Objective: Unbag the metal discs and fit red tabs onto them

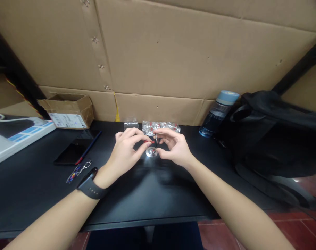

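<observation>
Steadiness counts for a lot here. From where I stand, the left hand (128, 147) has its thumb and fingers pinched together on a small red piece (149, 141), and the right hand (174, 147) is clamped on a thin disc (156, 140) by its rim, turned edge-on so that little more than a line shows. Whether the red piece touches that disc or sits just beside it, I cannot tell. Below, a shiny round plate (151, 152) with a red spot at its middle seems to lie on the black surface (184, 198), between the two hands.

The hold on the red piece looks the weaker one: so little of it is covered that an off-centre squeeze could make it spring loose. It might then skid among the clear packets (161, 127) just behind, where more red spots would make it hard to pick out. The disc has a narrow rim, so a slack right thumb could let it tip and drop onto the plate, perhaps marking one or both. Pushing too hard from the left might also twist it askew within the right grip.
</observation>
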A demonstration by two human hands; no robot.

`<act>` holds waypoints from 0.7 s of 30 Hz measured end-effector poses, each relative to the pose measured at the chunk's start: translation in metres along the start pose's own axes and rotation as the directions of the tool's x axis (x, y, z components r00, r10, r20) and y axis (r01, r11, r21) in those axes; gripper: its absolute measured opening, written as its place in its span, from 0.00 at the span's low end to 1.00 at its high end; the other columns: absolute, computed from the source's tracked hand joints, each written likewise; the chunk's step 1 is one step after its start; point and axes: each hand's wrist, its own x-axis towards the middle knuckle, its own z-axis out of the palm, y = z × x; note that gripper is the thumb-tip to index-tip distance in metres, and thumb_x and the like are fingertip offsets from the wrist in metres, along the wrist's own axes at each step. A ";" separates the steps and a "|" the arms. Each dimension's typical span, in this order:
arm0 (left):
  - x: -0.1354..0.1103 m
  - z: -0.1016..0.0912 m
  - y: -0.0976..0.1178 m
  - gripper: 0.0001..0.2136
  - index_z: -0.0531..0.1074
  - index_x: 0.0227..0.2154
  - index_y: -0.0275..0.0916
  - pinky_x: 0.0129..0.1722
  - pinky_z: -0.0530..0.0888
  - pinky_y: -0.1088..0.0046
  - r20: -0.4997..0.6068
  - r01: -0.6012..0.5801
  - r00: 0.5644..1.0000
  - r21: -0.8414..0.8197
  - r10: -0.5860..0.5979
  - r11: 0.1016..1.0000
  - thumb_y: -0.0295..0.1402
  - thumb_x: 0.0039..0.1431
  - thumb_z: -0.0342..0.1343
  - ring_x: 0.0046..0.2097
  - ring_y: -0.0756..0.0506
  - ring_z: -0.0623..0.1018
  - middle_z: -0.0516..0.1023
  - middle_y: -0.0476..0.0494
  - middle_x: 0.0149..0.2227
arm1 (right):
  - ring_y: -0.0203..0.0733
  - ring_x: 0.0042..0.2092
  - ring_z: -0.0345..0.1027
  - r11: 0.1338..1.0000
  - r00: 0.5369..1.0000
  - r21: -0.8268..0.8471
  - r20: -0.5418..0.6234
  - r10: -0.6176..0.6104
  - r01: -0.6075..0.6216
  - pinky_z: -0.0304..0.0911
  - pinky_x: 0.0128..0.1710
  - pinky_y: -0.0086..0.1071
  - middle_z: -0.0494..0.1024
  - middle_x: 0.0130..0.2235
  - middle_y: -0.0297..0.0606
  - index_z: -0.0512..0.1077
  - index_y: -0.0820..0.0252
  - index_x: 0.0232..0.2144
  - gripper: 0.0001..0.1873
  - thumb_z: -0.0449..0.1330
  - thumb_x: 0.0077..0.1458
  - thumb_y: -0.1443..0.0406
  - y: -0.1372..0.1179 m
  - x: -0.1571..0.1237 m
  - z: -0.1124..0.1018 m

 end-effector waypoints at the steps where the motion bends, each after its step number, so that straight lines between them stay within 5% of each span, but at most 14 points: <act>1: 0.000 0.000 0.001 0.09 0.80 0.38 0.46 0.50 0.64 0.60 -0.011 -0.003 1.000 0.010 0.004 1.000 0.40 0.65 0.56 0.49 0.41 0.74 0.77 0.44 0.43 | 0.46 0.48 0.74 1.000 1.000 0.007 0.001 -0.005 0.005 0.73 0.44 0.38 0.77 0.51 0.42 0.74 0.55 0.50 0.27 0.69 0.45 0.67 0.000 0.000 0.000; 21: -0.003 0.004 0.005 0.06 0.78 0.36 0.43 0.51 0.66 0.56 -0.082 -0.061 0.995 0.020 0.063 0.998 0.34 0.62 0.57 0.51 0.39 0.69 0.70 0.41 0.46 | 0.44 0.48 0.74 0.970 0.990 -0.200 0.058 -0.131 0.140 0.74 0.43 0.36 0.73 0.54 0.45 0.73 0.55 0.54 0.29 0.66 0.48 0.69 0.001 -0.006 0.005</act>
